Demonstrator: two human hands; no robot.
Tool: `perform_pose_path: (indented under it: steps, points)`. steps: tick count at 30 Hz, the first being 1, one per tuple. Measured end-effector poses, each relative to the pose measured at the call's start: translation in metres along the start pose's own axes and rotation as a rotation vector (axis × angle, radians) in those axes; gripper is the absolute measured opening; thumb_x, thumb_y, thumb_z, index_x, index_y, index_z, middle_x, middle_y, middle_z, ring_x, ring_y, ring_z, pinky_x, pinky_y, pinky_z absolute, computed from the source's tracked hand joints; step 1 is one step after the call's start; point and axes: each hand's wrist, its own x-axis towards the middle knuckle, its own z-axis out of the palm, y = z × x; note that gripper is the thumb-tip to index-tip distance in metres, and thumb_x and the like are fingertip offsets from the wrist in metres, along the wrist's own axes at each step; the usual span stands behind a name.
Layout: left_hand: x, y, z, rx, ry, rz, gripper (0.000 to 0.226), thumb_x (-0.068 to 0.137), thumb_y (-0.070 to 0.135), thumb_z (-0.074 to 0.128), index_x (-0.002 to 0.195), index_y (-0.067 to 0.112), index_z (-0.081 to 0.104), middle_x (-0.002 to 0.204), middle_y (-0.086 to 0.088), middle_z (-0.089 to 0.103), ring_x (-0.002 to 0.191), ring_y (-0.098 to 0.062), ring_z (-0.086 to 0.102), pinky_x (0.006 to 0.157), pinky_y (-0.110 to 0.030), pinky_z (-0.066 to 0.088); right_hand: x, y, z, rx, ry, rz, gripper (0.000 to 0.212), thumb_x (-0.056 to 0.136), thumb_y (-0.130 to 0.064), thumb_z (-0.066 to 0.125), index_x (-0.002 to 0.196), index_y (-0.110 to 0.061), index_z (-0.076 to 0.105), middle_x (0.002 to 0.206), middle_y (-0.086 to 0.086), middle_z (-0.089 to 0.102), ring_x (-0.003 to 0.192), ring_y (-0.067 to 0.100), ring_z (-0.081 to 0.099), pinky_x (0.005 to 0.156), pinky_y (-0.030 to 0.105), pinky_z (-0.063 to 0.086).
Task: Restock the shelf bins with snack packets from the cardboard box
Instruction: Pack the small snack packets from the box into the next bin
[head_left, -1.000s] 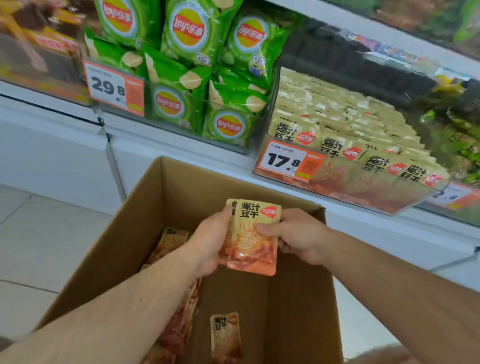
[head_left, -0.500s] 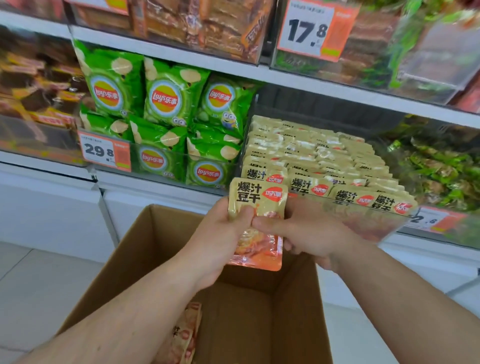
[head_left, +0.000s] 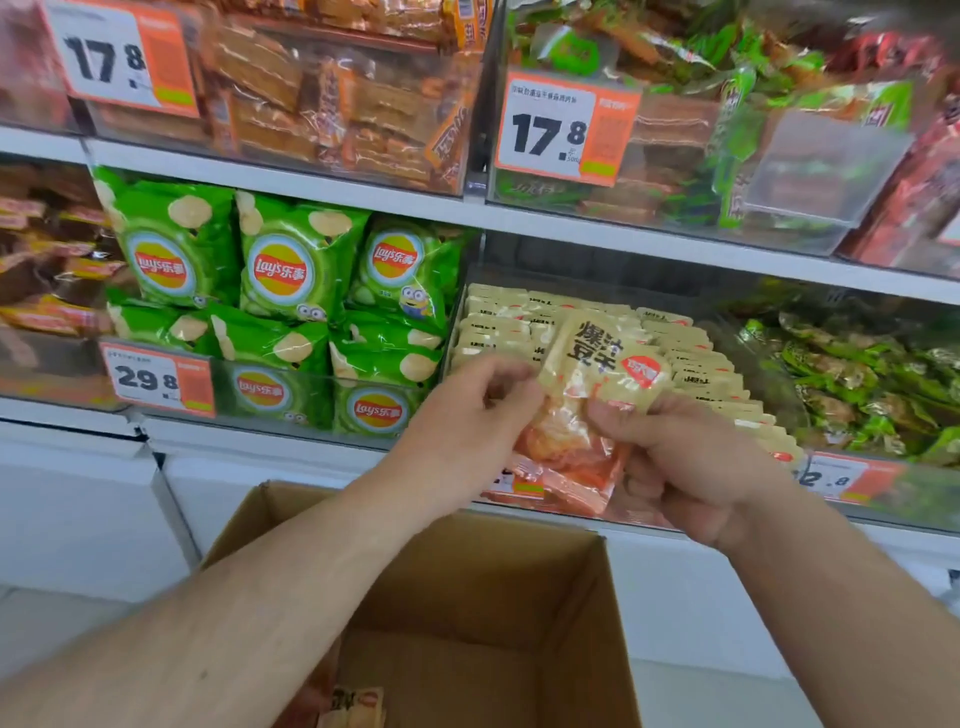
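Store shelving fills your view, two tiers of clear bins with orange price tags. Starting at nine o'clock, green Lay's chip bags crowd the bin above the 29.8 price tag. Moving toward centre, your left hand has its fingers curled at the left edge of the tofu snack packets you are carrying; it appears to be pinching them, though motion blur hides the exact contact. The packets, beige on top and orange below, are tilted toward one o'clock, just in front of the tofu snack bin. That bin already holds tight rows of the same beige packets, so you are topping it up rather than filling it from nothing. Your right hand grips the bundle from the right, thumb pressed across the front. At three o'clock, green-wrapped snacks sit in the next bin. Down at six o'clock, the cardboard box stands open with a few packets showing at its bottom, so this load is not yet placed and some stock remains to move.
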Motion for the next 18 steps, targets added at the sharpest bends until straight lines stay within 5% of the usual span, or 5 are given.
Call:
perform_pose_path:
  steps: [2, 6, 11, 15, 18]
  points:
    - [0.017, 0.006, -0.008, 0.238, 0.076, 0.167, 0.01, 0.099, 0.026, 0.052, 0.1, 0.035, 0.056, 0.097, 0.016, 0.058, 0.087, 0.001, 0.055, 0.077, -0.013, 0.045, 0.007, -0.005, -0.014, 0.059, 0.155, -0.059, 0.02, 0.082, -0.018, 0.067, 0.064, -0.015, 0.058, 0.041, -0.003, 0.043, 0.031, 0.006, 0.024, 0.033, 0.014, 0.021]
    - [0.069, 0.005, -0.019, 0.838, 0.028, 0.452, 0.017, 0.095, 0.021, 0.054, 0.108, 0.021, 0.065, 0.105, 0.009, 0.06, 0.103, -0.011, 0.054, 0.091, -0.031, 0.045, 0.018, -0.01, -0.029, 0.134, 0.331, -0.144, 0.019, 0.092, -0.017, 0.065, 0.073, -0.02, 0.062, 0.055, -0.006, 0.055, 0.038, 0.005, 0.034, 0.036, 0.015, 0.028]
    - [0.123, 0.004, -0.016, 1.296, -0.25, 0.367, 0.041, 0.097, 0.04, 0.046, 0.133, 0.025, 0.056, 0.137, 0.001, 0.056, 0.126, -0.021, 0.05, 0.106, -0.04, 0.04, 0.027, -0.012, -0.034, 0.185, 0.416, -0.177, 0.011, 0.09, -0.018, 0.069, 0.079, -0.017, 0.068, 0.065, -0.001, 0.061, 0.042, 0.006, 0.047, 0.04, 0.017, 0.042]
    - [0.13, 0.001, -0.015, 1.286, -0.224, 0.32, 0.041, 0.097, 0.045, 0.047, 0.13, 0.026, 0.058, 0.135, 0.001, 0.057, 0.127, -0.022, 0.048, 0.109, -0.043, 0.034, 0.031, -0.008, -0.038, 0.211, 0.434, -0.164, 0.008, 0.089, -0.018, 0.069, 0.081, -0.017, 0.069, 0.064, -0.001, 0.062, 0.045, 0.007, 0.048, 0.04, 0.018, 0.043]
    - [0.089, -0.004, -0.014, 1.061, 0.055, 0.58, 0.022, 0.092, 0.032, 0.051, 0.096, 0.019, 0.069, 0.099, 0.002, 0.064, 0.095, -0.021, 0.056, 0.082, -0.037, 0.043, 0.031, -0.004, -0.042, 0.183, 0.445, -0.167, 0.007, 0.088, -0.019, 0.071, 0.082, -0.016, 0.069, 0.064, 0.001, 0.061, 0.043, 0.008, 0.047, 0.041, 0.02, 0.041]
